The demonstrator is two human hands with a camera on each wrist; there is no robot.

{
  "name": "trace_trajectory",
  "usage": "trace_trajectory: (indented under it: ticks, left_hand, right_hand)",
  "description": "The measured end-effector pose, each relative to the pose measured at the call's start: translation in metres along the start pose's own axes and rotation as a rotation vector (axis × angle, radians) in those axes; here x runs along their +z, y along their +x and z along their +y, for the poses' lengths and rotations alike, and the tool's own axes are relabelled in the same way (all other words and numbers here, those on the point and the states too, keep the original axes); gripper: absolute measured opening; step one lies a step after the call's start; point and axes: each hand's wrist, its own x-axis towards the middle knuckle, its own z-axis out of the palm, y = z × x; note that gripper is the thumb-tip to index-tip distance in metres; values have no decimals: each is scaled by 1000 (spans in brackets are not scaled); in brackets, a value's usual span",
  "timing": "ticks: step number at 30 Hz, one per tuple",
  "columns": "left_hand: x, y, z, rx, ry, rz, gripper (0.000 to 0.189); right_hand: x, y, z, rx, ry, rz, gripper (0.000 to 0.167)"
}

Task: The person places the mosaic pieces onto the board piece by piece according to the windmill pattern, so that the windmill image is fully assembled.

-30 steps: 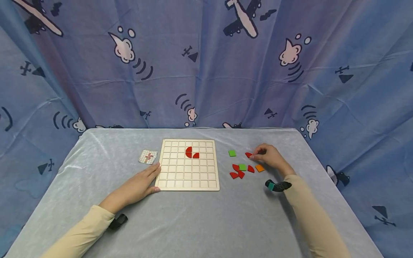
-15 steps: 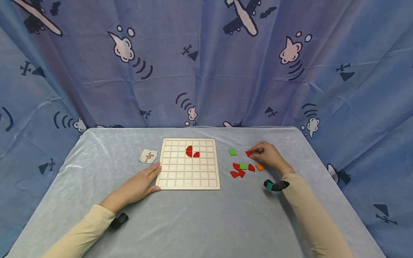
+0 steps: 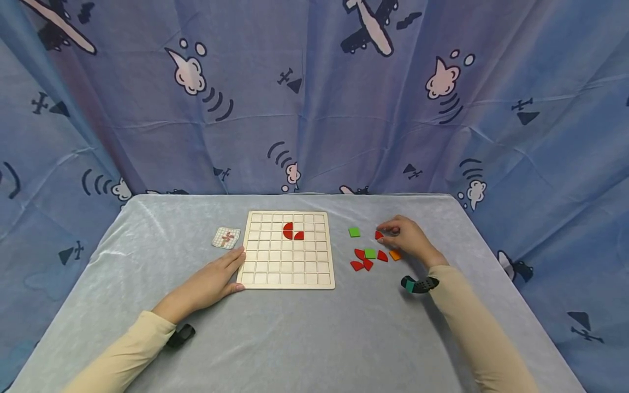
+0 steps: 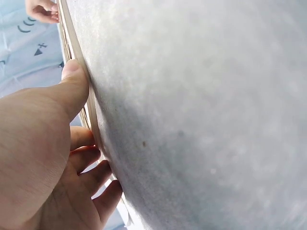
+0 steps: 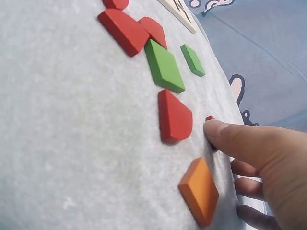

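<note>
A pale wooden grid board (image 3: 280, 267) lies mid-table, with several red quarter-circle pieces (image 3: 288, 231) in its upper cells. My left hand (image 3: 211, 279) rests against the board's left side, fingers extended along the edge and thumb at the near corner. Off to the right, my right hand (image 3: 409, 238) pinches a red quarter-circle piece (image 3: 379, 234) between thumb and index finger, low over the cloth. In the right wrist view the thumb (image 5: 223, 134) covers most of that piece. Close by lie a loose red quarter-circle piece (image 5: 175, 119) and an orange piece (image 5: 200, 191).
Between board and right hand lie a green square (image 3: 354, 232), another green square (image 3: 369, 253) and several red quarter-circles (image 3: 357, 266). A small pattern card (image 3: 226, 238) sits left of the board. A blue printed curtain (image 3: 314, 109) hangs behind the table.
My right hand has shifted slightly left, its index finger now reaching past the red piece with the thumb below it. The left hand and board stay put.
</note>
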Motion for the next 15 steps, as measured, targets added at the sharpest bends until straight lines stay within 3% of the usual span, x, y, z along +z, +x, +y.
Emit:
trace_trajectory:
  ticks: [15]
  left_hand:
    - [0, 0, 0, 5, 4, 4, 73]
  right_hand:
    - [6, 0, 2, -58, 18, 56, 21]
